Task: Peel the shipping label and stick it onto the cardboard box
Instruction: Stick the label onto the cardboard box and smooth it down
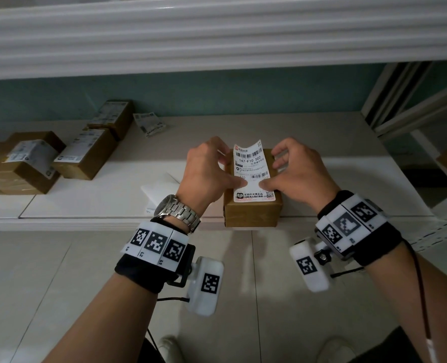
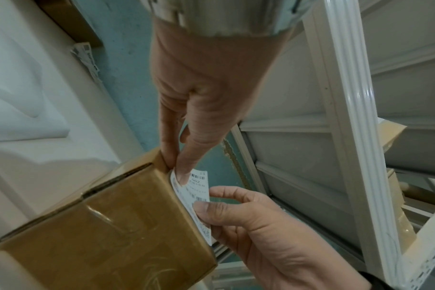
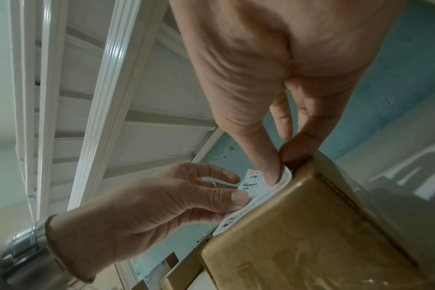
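Observation:
A brown taped cardboard box stands at the front edge of the white ledge. The white shipping label lies along its top, its far end curling up off the box. My left hand holds the box's far left corner while its thumb presses the label. My right hand mirrors it on the right side. In the left wrist view both thumbs press the label against the box. The right wrist view shows the same label and box.
Several labelled brown boxes are stacked at the ledge's left. Loose printed labels lie by the teal wall. White backing paper lies just left of the box. A white moulding overhangs the ledge, with tiled floor below.

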